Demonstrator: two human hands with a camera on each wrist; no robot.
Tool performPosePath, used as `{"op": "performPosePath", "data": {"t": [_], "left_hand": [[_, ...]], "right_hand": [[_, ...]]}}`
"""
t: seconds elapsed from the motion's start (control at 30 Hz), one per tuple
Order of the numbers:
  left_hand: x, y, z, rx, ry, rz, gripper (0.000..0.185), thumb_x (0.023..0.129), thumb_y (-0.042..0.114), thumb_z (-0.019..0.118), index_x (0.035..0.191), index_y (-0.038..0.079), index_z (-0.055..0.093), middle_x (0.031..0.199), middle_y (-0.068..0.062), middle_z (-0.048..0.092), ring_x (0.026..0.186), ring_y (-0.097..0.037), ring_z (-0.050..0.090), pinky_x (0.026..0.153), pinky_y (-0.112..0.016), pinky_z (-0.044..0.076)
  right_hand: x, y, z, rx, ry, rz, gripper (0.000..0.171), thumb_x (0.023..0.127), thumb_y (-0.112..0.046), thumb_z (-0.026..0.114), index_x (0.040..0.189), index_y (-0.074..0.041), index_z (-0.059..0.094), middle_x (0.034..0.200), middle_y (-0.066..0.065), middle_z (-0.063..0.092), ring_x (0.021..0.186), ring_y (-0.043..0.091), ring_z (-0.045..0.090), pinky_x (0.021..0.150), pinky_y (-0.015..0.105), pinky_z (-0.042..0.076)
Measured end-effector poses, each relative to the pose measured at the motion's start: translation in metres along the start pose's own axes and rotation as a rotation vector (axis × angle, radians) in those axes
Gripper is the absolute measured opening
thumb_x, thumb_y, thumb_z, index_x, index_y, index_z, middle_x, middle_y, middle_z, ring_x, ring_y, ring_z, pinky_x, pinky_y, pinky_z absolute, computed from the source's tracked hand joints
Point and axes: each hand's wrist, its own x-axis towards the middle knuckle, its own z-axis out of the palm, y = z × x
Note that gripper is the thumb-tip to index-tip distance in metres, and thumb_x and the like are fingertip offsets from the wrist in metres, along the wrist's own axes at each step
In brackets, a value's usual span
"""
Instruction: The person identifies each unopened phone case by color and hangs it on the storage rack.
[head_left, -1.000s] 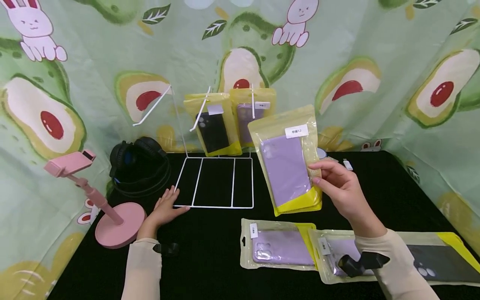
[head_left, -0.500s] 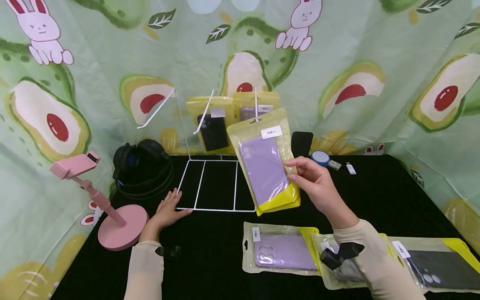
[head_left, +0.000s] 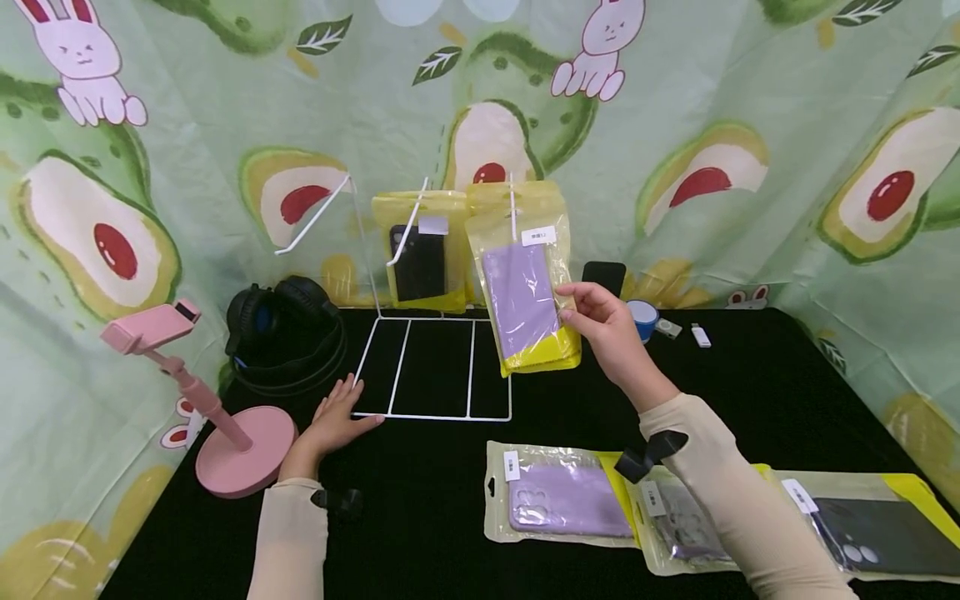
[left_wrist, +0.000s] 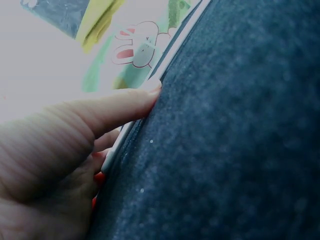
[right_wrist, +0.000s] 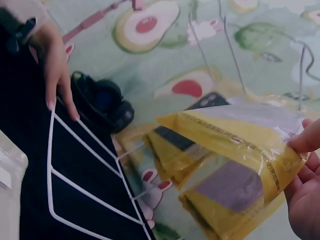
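My right hand [head_left: 611, 333] pinches the right edge of a bagged purple phone case [head_left: 517, 300], between thumb and fingers. The bag hangs upright at the right hook [head_left: 513, 218] of a white wire display rack [head_left: 442, 417]; the hook's tip shows in front of the bag's upper part. Behind it, other bags on that hook are mostly hidden. A bagged black phone case [head_left: 420, 265] hangs from the middle hook. My left hand [head_left: 330, 425] rests with extended fingers on the rack's front left base corner; in the left wrist view its thumb [left_wrist: 125, 105] touches the white bar.
Several bagged phone cases [head_left: 570, 500] lie along the front right. Black headphones [head_left: 285, 333] and a pink phone stand [head_left: 247, 450] are at the left. Behind my right hand are a dark flat object [head_left: 603, 277], a blue-rimmed round item [head_left: 642, 318] and a small white adapter [head_left: 701, 336]. The left hook [head_left: 313, 215] bears no bag.
My right hand has carried the bagged purple phone case leftward and away from me, up to the right hook, whose tip now shows in front of it. The left hand stays on the rack base.
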Motion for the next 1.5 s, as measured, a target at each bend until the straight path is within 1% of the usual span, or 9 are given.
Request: {"op": "performPosePath", "data": {"t": [0.27,0.5,0.67,0.83,1.0,1.07,1.2,1.37,1.5], "left_hand": [[0.0,-0.008,0.003,-0.094,0.041,0.072,0.103,0.081,0.063,0.058,0.146,-0.008,0.022,0.154,-0.027,0.002,0.142,-0.04,-0.007,0.11,-0.059,-0.008],[0.0,-0.001,0.0,-0.018,0.003,0.001,0.087,0.09,0.045,0.059,0.146,-0.008,0.02,0.154,-0.028,0.002,0.142,-0.042,-0.005,0.111,-0.057,-0.004],[0.0,-0.003,0.003,-0.056,0.027,0.036,0.093,0.087,0.052,0.059,0.146,-0.008,0.02,0.154,-0.027,0.0,0.142,-0.04,-0.008,0.111,-0.057,-0.007],[-0.001,-0.003,0.002,-0.069,0.022,0.032,0.096,0.085,0.056,0.059,0.147,-0.006,0.02,0.155,-0.025,0.0,0.142,-0.039,-0.009,0.11,-0.057,-0.009],[0.001,0.0,0.001,0.003,-0.009,-0.013,0.086,0.09,0.042,0.059,0.147,-0.007,0.018,0.154,-0.027,0.0,0.142,-0.042,-0.005,0.111,-0.058,-0.004],[0.001,-0.001,0.0,0.008,-0.006,-0.011,0.085,0.09,0.041,0.059,0.147,-0.008,0.018,0.154,-0.028,0.001,0.142,-0.042,-0.005,0.111,-0.058,-0.003],[-0.001,0.001,-0.001,-0.001,-0.006,-0.003,0.084,0.091,0.04,0.059,0.146,-0.008,0.018,0.154,-0.028,0.001,0.142,-0.042,-0.005,0.111,-0.058,-0.003],[-0.001,0.002,-0.001,-0.011,-0.008,-0.005,0.085,0.09,0.04,0.06,0.146,-0.009,0.018,0.154,-0.028,0.0,0.142,-0.042,-0.005,0.111,-0.058,-0.004],[0.0,0.002,-0.001,-0.008,-0.009,-0.012,0.085,0.091,0.04,0.059,0.146,-0.009,0.018,0.154,-0.028,0.0,0.142,-0.042,-0.005,0.111,-0.058,-0.004]], "right_hand": [[0.029,0.016,0.007,-0.029,0.084,0.069,0.022,0.092,0.003,0.056,0.11,-0.005,0.062,0.099,0.001,0.059,0.084,0.015,0.055,0.074,0.02,0.051],[0.035,0.029,0.006,-0.057,0.104,0.111,0.025,0.09,0.006,0.056,0.113,-0.003,0.06,0.097,0.0,0.059,0.085,0.016,0.054,0.077,0.02,0.05],[0.026,0.039,-0.01,-0.055,0.071,0.105,0.028,0.088,0.007,0.059,0.113,-0.006,0.062,0.095,0.001,0.06,0.087,0.016,0.056,0.078,0.02,0.051],[0.013,0.048,-0.031,-0.024,0.008,0.098,0.025,0.09,0.007,0.057,0.114,0.001,0.06,0.094,0.002,0.059,0.082,0.015,0.062,0.077,0.023,0.053],[-0.008,0.056,-0.06,-0.033,-0.039,0.139,0.024,0.091,0.004,0.057,0.106,-0.013,0.066,0.093,0.0,0.061,0.083,0.013,0.064,0.079,0.023,0.053],[-0.017,0.058,-0.073,-0.07,-0.063,0.17,0.023,0.092,0.001,0.057,0.105,-0.016,0.066,0.094,-0.001,0.062,0.084,0.012,0.064,0.08,0.022,0.052],[-0.039,0.052,-0.1,-0.208,-0.112,0.243,0.019,0.093,-0.006,0.059,0.111,-0.006,0.062,0.1,-0.002,0.062,0.089,0.01,0.063,0.082,0.022,0.052],[-0.066,0.035,-0.137,-0.374,-0.195,0.339,0.034,0.094,-0.012,0.058,0.122,0.007,0.052,0.11,0.008,0.061,0.094,0.012,0.063,0.084,0.022,0.05],[-0.088,0.022,-0.174,-0.445,-0.286,0.423,0.039,0.094,-0.012,0.056,0.128,0.007,0.047,0.114,0.009,0.06,0.099,0.017,0.063,0.083,0.024,0.05]]}}
